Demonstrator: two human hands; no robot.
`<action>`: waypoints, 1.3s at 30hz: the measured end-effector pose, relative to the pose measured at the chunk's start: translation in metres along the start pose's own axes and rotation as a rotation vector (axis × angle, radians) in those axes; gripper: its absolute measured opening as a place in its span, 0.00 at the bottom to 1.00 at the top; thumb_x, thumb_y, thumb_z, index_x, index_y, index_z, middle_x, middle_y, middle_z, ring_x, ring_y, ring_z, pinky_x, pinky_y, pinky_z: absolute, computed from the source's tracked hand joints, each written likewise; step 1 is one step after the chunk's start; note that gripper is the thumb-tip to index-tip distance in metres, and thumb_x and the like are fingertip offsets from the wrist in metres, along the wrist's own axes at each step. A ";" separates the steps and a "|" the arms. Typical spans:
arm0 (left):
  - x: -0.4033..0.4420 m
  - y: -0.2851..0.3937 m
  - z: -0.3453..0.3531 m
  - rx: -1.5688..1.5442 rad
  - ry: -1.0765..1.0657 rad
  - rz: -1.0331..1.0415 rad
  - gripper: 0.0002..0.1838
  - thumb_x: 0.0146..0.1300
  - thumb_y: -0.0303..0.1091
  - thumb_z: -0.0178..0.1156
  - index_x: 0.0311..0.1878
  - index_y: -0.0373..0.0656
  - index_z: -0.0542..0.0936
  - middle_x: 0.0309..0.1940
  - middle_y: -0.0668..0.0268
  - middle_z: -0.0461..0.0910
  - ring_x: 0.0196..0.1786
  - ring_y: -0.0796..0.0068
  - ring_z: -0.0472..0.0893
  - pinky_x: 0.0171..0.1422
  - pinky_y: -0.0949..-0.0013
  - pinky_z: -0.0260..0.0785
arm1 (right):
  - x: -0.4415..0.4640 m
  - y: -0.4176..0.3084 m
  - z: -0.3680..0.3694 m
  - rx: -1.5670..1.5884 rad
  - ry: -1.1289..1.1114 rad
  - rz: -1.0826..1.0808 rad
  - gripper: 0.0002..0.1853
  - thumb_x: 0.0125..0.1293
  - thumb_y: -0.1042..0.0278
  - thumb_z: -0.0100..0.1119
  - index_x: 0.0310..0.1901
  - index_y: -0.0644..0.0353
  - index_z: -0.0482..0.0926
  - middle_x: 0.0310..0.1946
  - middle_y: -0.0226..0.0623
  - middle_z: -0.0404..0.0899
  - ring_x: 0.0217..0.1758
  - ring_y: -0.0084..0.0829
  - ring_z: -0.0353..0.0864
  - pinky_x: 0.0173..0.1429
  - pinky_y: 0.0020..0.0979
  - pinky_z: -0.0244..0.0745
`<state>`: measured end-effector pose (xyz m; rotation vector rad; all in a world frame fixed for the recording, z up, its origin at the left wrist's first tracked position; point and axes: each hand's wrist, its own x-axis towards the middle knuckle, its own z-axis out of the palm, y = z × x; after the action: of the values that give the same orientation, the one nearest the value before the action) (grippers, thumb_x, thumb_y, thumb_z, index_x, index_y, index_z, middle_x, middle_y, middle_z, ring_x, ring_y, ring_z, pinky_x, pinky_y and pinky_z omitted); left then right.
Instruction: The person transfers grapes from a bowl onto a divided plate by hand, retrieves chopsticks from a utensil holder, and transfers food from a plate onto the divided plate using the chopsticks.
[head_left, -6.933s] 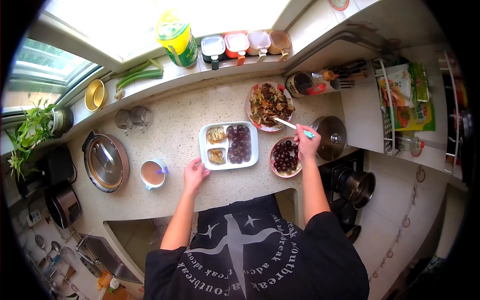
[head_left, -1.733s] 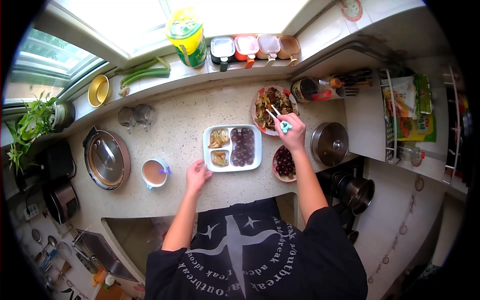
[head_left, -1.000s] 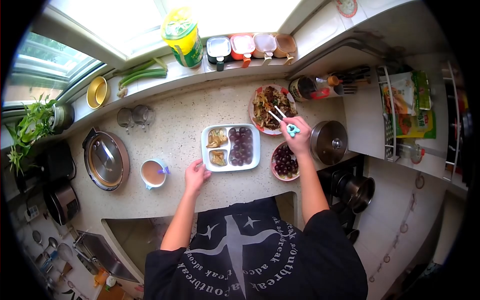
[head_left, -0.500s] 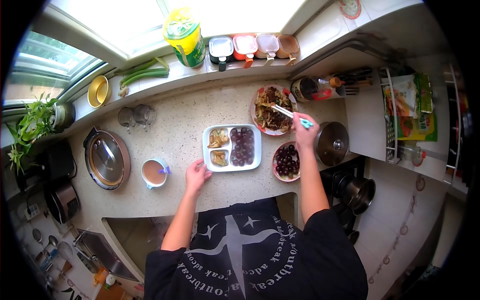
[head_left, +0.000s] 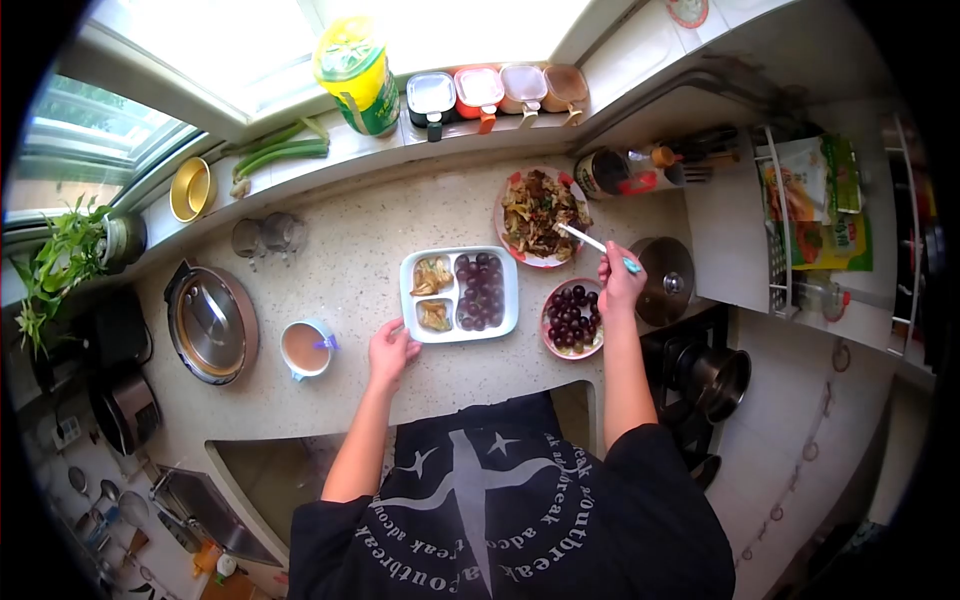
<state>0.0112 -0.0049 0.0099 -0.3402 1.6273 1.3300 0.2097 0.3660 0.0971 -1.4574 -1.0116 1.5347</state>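
Note:
In my right hand (head_left: 622, 277) is a pair of white chopsticks (head_left: 590, 238) with teal ends; the fingers are closed round them and their tips touch the food in a red-rimmed plate (head_left: 497, 219). That food (head_left: 535, 205) is a brown, stir-fried-looking mix. My left hand (head_left: 392, 348) holds the near-left corner of a white divided tray (head_left: 460, 338) with a pale blue rim. Dark grapes (head_left: 480, 290) fill the tray's right compartment, and brownish food pieces (head_left: 433, 276) lie in the two left ones. Below the plate sits a bowl of dark grapes (head_left: 573, 318).
A mug (head_left: 307, 348) of brown drink and a lidded pan (head_left: 212, 320) stand left on the counter. Two glasses (head_left: 266, 235) are behind them. Bottles (head_left: 625, 172) and a lidded pot (head_left: 665, 282) stand right. Seasoning boxes (head_left: 480, 90) and spring onions (head_left: 285, 147) line the sill.
My right hand has moved slightly right and toward me, and the chopstick tips have shifted toward the near-right part of the plate. My left hand stays at the tray corner.

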 end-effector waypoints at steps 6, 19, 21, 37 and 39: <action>0.002 -0.001 -0.002 0.012 0.005 0.003 0.18 0.76 0.27 0.59 0.67 0.36 0.77 0.39 0.61 0.85 0.35 0.77 0.87 0.38 0.76 0.82 | -0.035 0.015 0.015 -0.015 -0.149 0.100 0.10 0.70 0.72 0.71 0.47 0.68 0.83 0.27 0.32 0.81 0.23 0.19 0.77 0.25 0.20 0.67; 0.002 -0.001 -0.001 -0.009 -0.008 0.018 0.17 0.78 0.26 0.57 0.67 0.36 0.77 0.38 0.61 0.86 0.35 0.78 0.87 0.40 0.77 0.84 | -0.115 0.073 0.088 -0.464 -0.665 -0.351 0.10 0.64 0.73 0.74 0.46 0.65 0.88 0.36 0.33 0.86 0.36 0.26 0.85 0.43 0.26 0.78; 0.001 -0.002 -0.002 -0.010 -0.002 0.016 0.17 0.78 0.26 0.57 0.67 0.36 0.77 0.38 0.61 0.86 0.35 0.78 0.87 0.40 0.77 0.84 | -0.118 0.060 0.090 -0.528 -0.674 -0.467 0.09 0.62 0.73 0.75 0.42 0.65 0.89 0.36 0.38 0.87 0.41 0.31 0.86 0.48 0.31 0.79; 0.001 -0.002 -0.003 -0.027 -0.017 0.014 0.19 0.76 0.26 0.59 0.67 0.35 0.76 0.41 0.59 0.86 0.36 0.75 0.88 0.38 0.75 0.84 | -0.115 0.060 0.116 -0.636 -0.755 -0.638 0.07 0.61 0.71 0.75 0.38 0.63 0.88 0.34 0.40 0.87 0.37 0.36 0.87 0.43 0.32 0.80; 0.001 -0.002 -0.002 -0.031 -0.015 0.013 0.19 0.76 0.26 0.59 0.67 0.34 0.76 0.41 0.59 0.86 0.36 0.75 0.88 0.38 0.76 0.83 | -0.117 0.054 0.114 -0.619 -0.775 -0.650 0.07 0.61 0.71 0.75 0.38 0.62 0.88 0.34 0.40 0.87 0.37 0.36 0.87 0.43 0.32 0.80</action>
<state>0.0106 -0.0072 0.0077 -0.3383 1.6008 1.3653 0.1005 0.2336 0.0950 -0.6893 -2.3067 1.3315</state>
